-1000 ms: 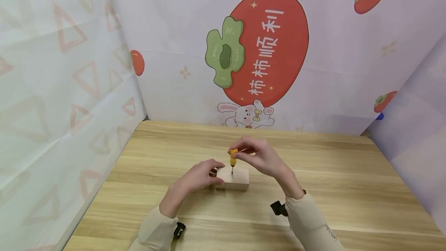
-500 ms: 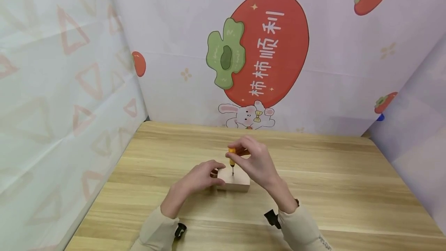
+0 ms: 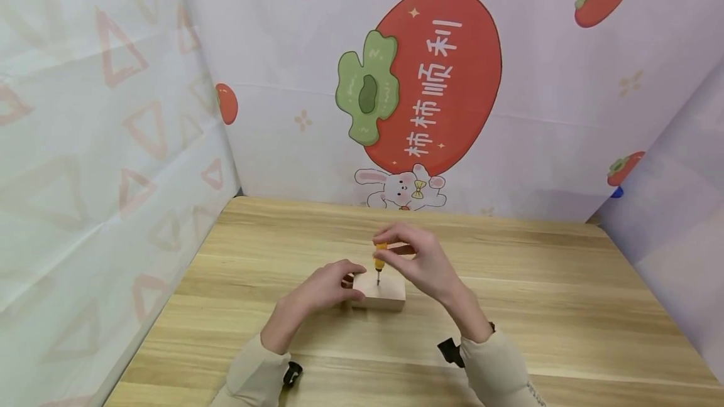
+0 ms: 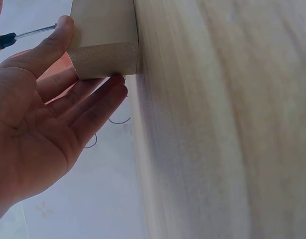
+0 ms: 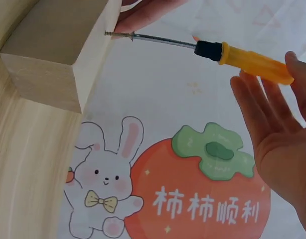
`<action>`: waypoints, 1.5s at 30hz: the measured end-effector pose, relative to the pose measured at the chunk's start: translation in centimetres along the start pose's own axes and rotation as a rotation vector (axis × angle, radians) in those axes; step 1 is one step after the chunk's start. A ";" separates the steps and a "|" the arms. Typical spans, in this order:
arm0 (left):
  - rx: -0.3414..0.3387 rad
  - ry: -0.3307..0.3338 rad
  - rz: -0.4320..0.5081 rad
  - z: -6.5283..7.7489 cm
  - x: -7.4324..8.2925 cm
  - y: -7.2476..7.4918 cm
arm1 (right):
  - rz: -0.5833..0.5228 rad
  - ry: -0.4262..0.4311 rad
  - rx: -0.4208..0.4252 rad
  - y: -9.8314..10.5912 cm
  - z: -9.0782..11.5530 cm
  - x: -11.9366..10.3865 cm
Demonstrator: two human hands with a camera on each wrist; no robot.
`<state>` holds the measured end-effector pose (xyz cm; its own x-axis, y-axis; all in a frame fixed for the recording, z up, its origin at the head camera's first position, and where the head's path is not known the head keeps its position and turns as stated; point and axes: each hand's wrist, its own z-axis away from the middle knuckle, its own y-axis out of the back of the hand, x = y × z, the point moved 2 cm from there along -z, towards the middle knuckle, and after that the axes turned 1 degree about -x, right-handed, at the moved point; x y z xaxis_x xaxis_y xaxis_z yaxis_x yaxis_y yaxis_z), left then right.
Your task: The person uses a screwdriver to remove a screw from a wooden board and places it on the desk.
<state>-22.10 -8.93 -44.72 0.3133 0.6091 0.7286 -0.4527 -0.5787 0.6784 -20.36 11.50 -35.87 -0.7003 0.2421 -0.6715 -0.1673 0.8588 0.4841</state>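
Observation:
A pale wooden block (image 3: 387, 297) lies flat on the wood-grain table. My left hand (image 3: 323, 284) holds its left end between thumb and fingers, as the left wrist view (image 4: 48, 99) also shows. In my right hand (image 3: 421, 262), thumb and fingertips pinch the handle end of a yellow screwdriver (image 3: 379, 259) with a black collar. The screwdriver stands nearly upright over the block. Its shaft meets the head of a screw (image 5: 120, 35), whose point is in the block's top face; part of the thread still shows in the right wrist view.
The wood-grain table (image 3: 537, 294) spreads out around the block. Behind it hangs a printed cloth (image 3: 283, 143) with a big persimmon and a rabbit. Another cloth (image 3: 113, 174), patterned with triangles, lines the left side. Black wrist straps (image 3: 291, 374) show at the cuffs.
My right hand moved a little left and turned at the wrist, then swung back right, its fingers shifting on the screwdriver handle. My left hand and the block stayed in place.

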 end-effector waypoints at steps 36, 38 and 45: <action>0.001 -0.015 -0.017 0.1 0.1 0.0 | 0.207 -0.116 0.217 -0.7 0.1 -1.2; 0.003 -0.015 -0.021 0.1 0.0 0.0 | 0.164 -0.144 0.205 -0.6 0.0 -1.3; 0.006 -0.011 -0.022 0.0 -0.2 0.0 | -0.050 -0.233 -0.008 0.4 -0.2 -0.9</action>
<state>-22.13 -9.03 -44.87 0.3327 0.6159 0.7142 -0.4407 -0.5680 0.6951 -19.87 11.50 -34.97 -0.5119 0.2980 -0.8057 -0.2038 0.8690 0.4509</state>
